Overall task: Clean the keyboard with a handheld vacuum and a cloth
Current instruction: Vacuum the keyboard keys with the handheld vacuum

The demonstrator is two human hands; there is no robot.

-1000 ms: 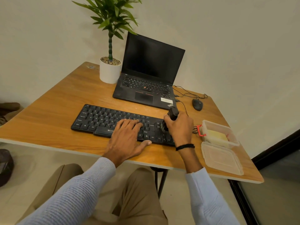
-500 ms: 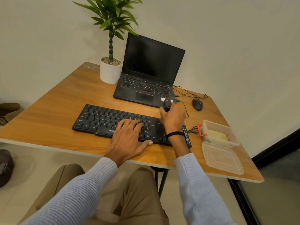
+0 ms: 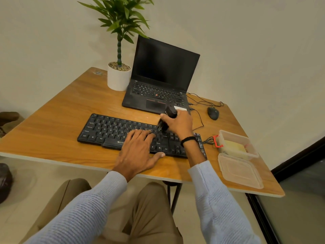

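Head view showed a wooden table (image 3: 61, 120) set into a corner of pale wall (image 3: 246, 50), with a light floor (image 3: 26, 182) below it. The keyboard (image 3: 109, 127) lay flat near the table's front edge. Behind the keyboard stood an open laptop (image 3: 163, 71) with a dark screen. Behind its left half stood a plant in a white pot (image 3: 118, 78). Beyond the keyboard's right end lay a mouse (image 3: 213, 113). Just right of the keyboard sat a clear box (image 3: 246, 140), with its lid (image 3: 241, 171) lying flat nearer than the box.

The left hand (image 3: 139, 152) rested on the keyboard's right-centre keys, fingers straight and thumb spread along the near edge. The right hand (image 3: 181, 124) curled round the vacuum (image 3: 169, 113), gripping it tilted over the keyboard's right part, close to the far edge.

Both hands and the right forearm covered much of the keyboard's right half. The fingers hid most of the vacuum, and its lower end was blurred, so contact with the keys could not be told. A pale yellow thing (image 3: 234, 146) lay in the box, and whether it was the cloth could not be told through the cloudy wall. Left of the keyboard, off the table, dark shapes (image 3: 5, 180) were cut off at the view's edge and could not be made out.
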